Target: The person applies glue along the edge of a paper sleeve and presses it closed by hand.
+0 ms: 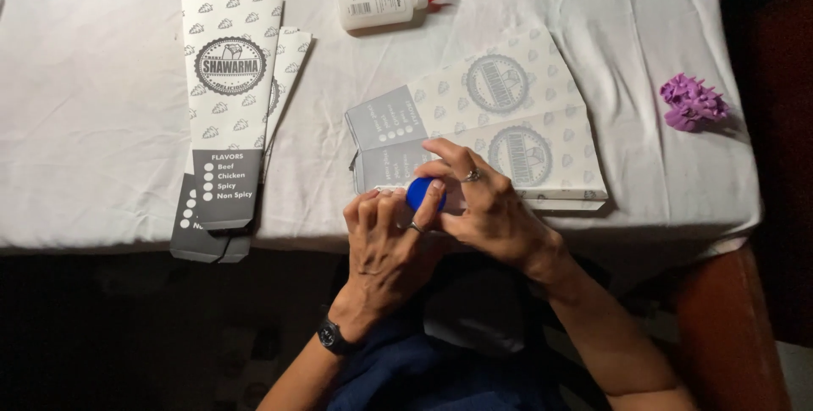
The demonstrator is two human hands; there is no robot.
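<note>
Both my hands meet at the table's near edge around a small blue round cap or stick (422, 193). My left hand (383, 246), with a ring and a black wristwatch, curls around its lower part. My right hand (483, 208), also ringed, pinches the blue top with fingertips. Just behind them lie flat printed paper sleeves (491, 123), white and grey with a round emblem, overlapping on the white tablecloth (102, 123).
A stack of folded printed sleeves (227, 115) lies at the left, hanging over the table's edge. A white glue bottle with a red tip (385, 2) lies on its side at the back. A purple spiky object (692, 102) sits at the right.
</note>
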